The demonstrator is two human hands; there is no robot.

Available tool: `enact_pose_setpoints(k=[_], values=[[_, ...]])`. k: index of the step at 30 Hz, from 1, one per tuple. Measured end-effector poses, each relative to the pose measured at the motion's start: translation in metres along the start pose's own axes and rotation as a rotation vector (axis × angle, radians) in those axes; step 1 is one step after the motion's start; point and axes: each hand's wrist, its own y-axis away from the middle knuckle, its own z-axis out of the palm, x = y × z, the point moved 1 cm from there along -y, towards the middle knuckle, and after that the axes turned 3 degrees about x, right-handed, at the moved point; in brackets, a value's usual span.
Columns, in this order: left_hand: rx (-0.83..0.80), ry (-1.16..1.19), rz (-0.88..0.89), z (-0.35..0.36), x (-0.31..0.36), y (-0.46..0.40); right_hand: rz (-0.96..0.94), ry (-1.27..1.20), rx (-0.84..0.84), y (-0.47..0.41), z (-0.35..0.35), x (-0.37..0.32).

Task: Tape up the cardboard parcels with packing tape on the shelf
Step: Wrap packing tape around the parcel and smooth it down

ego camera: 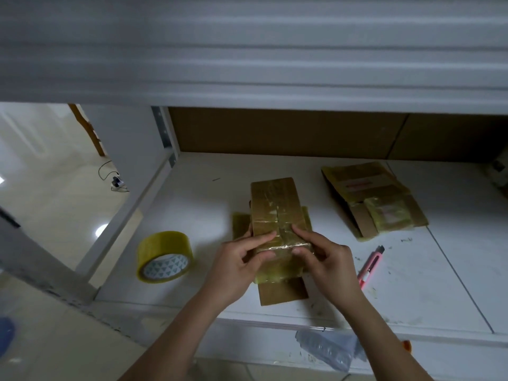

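We see the flat brown cardboard parcel wrapped in yellowish tape (pixel 277 224) lying mid-shelf on the white shelf (pixel 192 204). Our left hand (pixel 242 266) has its grip curled on the parcel's near left edge, thumb on top; our right hand (pixel 324 259) pinches the near right end (fingertips on the tape). A yellowish tape roll (pixel 164 256) stands to the left.

Parcel's (pixel 277 215) near end — under fingers (pixel 264 237)

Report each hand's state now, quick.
Left hand: grips the near end of the taped cardboard parcel.
Right hand: grips the same end, index finger pressing the tape down.
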Motion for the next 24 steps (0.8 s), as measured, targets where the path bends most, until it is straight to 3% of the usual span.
enact_pose_setpoints(k=[6, 11, 15, 19, 24], values=[[-0.146, -0.007, -0.074, -0.016, -0.003, -0.008, 0.149, -0.107, -0.183, -0.011, -0.009, 0.001], [-0.446, -0.122, -0.125, -0.045, 0.002, -0.019, 0.258, -0.171, -0.536, -0.022, -0.045, -0.006], [-0.409, -0.045, -0.161, -0.045, 0.009, -0.026, 0.222, -0.102, -0.616, -0.033, -0.048, -0.004], [-0.275, 0.029, -0.187, -0.036, 0.01, -0.021, 0.23, -0.184, -0.555, -0.033, -0.042, -0.002], [-0.094, 0.008, -0.053, -0.02, 0.005, -0.007, 0.093, -0.122, -0.23, -0.016, -0.02, 0.0]])
